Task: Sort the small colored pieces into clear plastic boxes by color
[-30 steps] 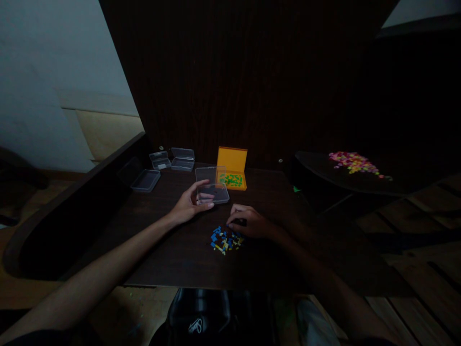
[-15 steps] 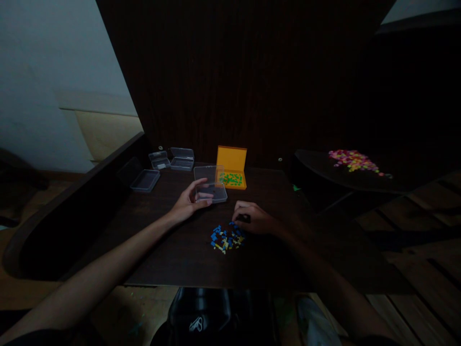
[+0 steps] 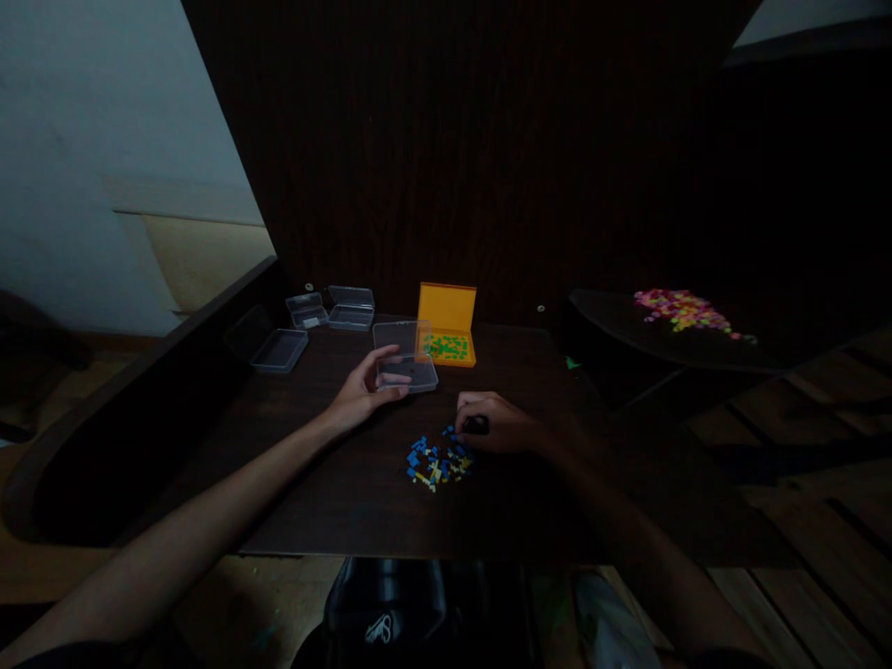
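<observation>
At the frame's centre, my left hand grips an open clear box by its left end, its long side running left to right. My right hand, the nearer to the blue and yellow pieces, is curled narrow at their upper right edge; I cannot tell whether it pinches one. From it, the pieces lie lower left, the box upper left.

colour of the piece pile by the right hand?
The pile: blue and pale yellow, plus darker bits too dim to name; head view.
</observation>
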`<action>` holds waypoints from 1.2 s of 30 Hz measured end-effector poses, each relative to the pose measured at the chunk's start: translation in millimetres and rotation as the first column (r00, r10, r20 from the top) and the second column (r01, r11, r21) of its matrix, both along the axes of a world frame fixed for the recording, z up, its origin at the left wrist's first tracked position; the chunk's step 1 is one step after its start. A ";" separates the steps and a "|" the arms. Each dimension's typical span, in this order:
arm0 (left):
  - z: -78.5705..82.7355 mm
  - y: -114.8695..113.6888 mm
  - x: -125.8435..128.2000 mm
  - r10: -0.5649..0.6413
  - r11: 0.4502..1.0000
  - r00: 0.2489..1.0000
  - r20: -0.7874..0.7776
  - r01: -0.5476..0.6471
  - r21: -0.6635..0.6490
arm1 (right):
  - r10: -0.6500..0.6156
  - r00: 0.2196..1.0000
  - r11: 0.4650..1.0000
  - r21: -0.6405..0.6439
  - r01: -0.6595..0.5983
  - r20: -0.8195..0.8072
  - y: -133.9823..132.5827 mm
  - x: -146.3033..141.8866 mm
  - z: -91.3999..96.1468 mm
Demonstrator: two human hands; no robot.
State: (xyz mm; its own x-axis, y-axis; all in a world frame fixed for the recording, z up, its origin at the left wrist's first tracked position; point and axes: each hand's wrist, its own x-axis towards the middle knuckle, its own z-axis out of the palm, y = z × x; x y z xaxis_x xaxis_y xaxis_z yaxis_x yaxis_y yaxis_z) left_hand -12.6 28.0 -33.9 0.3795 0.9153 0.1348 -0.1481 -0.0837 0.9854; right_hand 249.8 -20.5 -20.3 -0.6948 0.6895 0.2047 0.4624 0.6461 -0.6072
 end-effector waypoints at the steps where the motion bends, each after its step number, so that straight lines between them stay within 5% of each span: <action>1: -0.4 0.2 -0.2 0.004 1.000 1.000 0.001 -0.004 0.001 | -0.002 1.000 1.000 -0.002 0.002 0.002 0.2 0.0 -0.3; 14: 0.0 1.5 0.2 0.019 1.000 1.000 0.012 -0.019 -0.020 | -0.120 0.987 0.992 -0.015 0.122 0.105 4.4 1.9 -1.0; 36: 0.4 1.2 1.3 0.008 0.999 0.999 0.046 -0.006 -0.045 | -0.117 0.987 0.986 -0.105 0.128 0.113 3.4 3.6 3.0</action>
State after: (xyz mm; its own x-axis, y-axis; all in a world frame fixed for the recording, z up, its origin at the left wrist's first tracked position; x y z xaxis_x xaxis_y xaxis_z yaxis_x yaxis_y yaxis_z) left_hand -11.3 29.2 -33.5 0.3671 0.9236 0.1108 -0.1929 -0.0409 0.9804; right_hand 253.4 -17.2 -17.3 -0.6172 0.7851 0.0517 0.5993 0.5117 -0.6156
